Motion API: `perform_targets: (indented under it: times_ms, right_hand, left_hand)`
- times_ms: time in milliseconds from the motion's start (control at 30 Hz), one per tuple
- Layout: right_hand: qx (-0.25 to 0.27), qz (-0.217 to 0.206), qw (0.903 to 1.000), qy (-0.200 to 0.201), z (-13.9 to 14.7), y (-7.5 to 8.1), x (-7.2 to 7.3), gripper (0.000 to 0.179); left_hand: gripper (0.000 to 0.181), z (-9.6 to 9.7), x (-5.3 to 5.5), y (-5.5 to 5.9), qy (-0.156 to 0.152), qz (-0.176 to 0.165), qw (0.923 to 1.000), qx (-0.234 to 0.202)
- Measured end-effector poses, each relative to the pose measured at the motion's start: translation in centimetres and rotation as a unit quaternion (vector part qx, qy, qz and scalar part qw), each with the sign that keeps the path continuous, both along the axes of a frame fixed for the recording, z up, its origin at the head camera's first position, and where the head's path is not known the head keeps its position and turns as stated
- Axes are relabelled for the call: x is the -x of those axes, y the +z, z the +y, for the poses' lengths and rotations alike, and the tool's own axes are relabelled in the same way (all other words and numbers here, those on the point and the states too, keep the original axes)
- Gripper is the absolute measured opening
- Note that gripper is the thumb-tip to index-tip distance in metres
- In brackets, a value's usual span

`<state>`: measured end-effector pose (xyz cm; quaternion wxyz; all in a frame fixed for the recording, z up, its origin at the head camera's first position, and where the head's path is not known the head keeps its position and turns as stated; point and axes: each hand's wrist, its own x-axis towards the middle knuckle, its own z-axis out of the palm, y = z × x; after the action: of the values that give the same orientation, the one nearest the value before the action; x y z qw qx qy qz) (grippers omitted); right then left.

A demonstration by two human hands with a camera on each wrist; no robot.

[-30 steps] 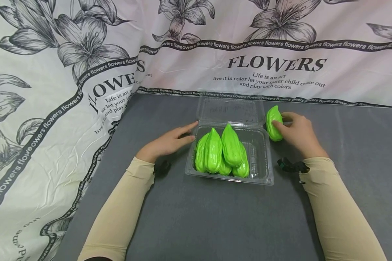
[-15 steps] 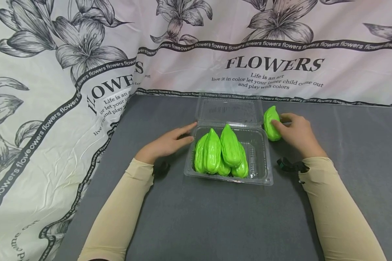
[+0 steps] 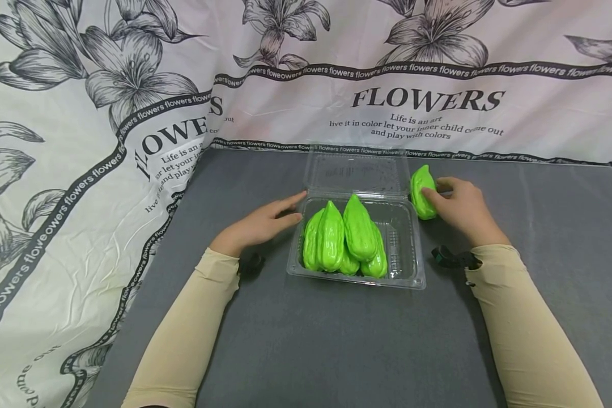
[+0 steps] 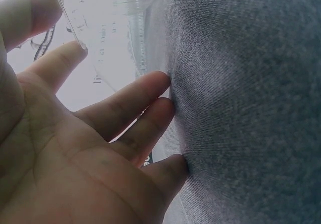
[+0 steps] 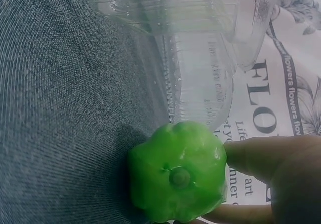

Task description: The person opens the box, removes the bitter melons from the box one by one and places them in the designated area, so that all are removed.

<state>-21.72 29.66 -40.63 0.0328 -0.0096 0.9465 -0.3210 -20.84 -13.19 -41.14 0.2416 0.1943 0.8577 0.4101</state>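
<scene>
In the head view, my left hand has its fingers extended beside a clear plastic clamshell container, fingertips at its left rim. The left wrist view shows that hand with its thumb and index finger at the clear edge and other fingertips down on the grey cloth. Inside the container lie several bright green bitter melons, some stacked on others. To the right, my right hand holds one more bitter melon between thumb and fingers. Its stem end faces the right wrist camera, resting on the cloth; some fingers are hidden behind it.
The container's transparent lid is folded back toward the fabric backdrop printed with flowers. Grey cloth covers the table. A dark wrist strap is by the right sleeve.
The right hand and its bitter melon have shifted very slightly left, closer to the container. The left hand stays at the rim, and the view has drifted a little.
</scene>
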Motion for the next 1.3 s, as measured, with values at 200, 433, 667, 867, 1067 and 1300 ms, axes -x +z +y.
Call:
perform_targets:
  times_ms: [200,433,667,867,1067,1300]
  right_hand:
    - [0.0,-0.008,1.0,0.003,0.1,0.1,0.0,0.082]
    - [-0.01,-0.016,0.9998,0.002,0.0,0.5,-0.1,0.085]
    - [-0.009,-0.01,0.9999,-0.002,0.0,1.2,-0.3,0.087]
    - [-0.004,0.003,1.0,0.005,-0.2,2.0,-0.5,0.085]
    - [-0.008,0.011,0.9999,0.004,-0.8,2.9,-0.9,0.083]
    - [0.004,0.008,0.9999,0.007,-1.9,4.0,-1.5,0.082]
  left_hand:
    - [0.063,0.0,0.1,-0.1,-0.004,0.002,1.0,-0.003]
    - [0.063,0.0,0.1,-0.1,-0.006,0.001,1.0,-0.001]
    - [0.063,0.0,0.1,0.0,-0.005,0.002,1.0,0.0]
    - [0.062,0.0,0.1,0.1,-0.003,0.001,1.0,0.0]
    - [0.063,0.1,0.1,0.2,-0.003,0.001,1.0,-0.002]
    - [0.063,0.1,0.0,0.2,-0.004,-0.002,1.0,-0.002]
